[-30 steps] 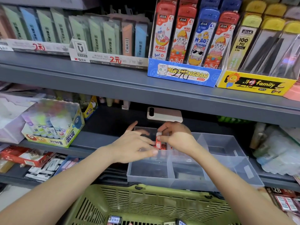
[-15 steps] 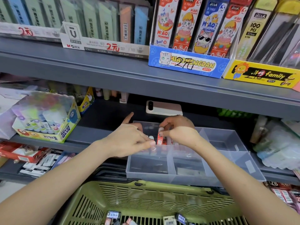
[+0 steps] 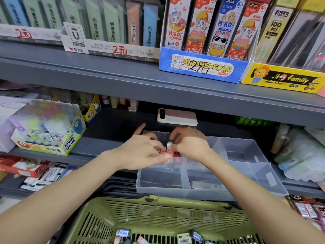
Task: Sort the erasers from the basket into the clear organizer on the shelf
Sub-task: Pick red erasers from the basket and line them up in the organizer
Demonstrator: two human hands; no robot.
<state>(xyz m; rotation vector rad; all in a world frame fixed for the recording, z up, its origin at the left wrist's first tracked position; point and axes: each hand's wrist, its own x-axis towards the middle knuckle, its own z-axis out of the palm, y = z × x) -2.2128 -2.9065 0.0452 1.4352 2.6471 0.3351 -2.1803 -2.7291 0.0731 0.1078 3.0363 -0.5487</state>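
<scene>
Grey metal shelving fills the frame: an upper shelf point(image 3: 123, 80) crosses the middle, and a lower shelf point(image 3: 98, 147) sits in its shadow beneath it. The clear organizer point(image 3: 255, 166) stands on the lower shelf at centre right, its front edge overhanging the green basket point(image 3: 167, 213) at the bottom. The right-hand compartments lie open.

Both hands meet over the rear-left compartment, where red-sleeved erasers point(image 3: 175, 153) stand in a row. The right hand point(image 3: 191, 143) pinches a white-tipped eraser point(image 3: 169, 144) just above that row. The left hand point(image 3: 140, 154) has its fingers bent down onto the row and its forefinger raised; whether it grips one I cannot tell. More loose erasers point(image 3: 123, 233) lie on the basket floor.

A phone point(image 3: 177, 117) lies face down behind the hands. At left a glue box point(image 3: 70, 138) reads "POWER GLUE". On the upper shelf a white lead box point(image 3: 112, 50) reads "M&G", "2元" and "2B/0.5mm". A blue display box point(image 3: 202, 67) reads "MIAOMENGDAN" and "36PCS", and a yellow box point(image 3: 284, 78) reads "family".
</scene>
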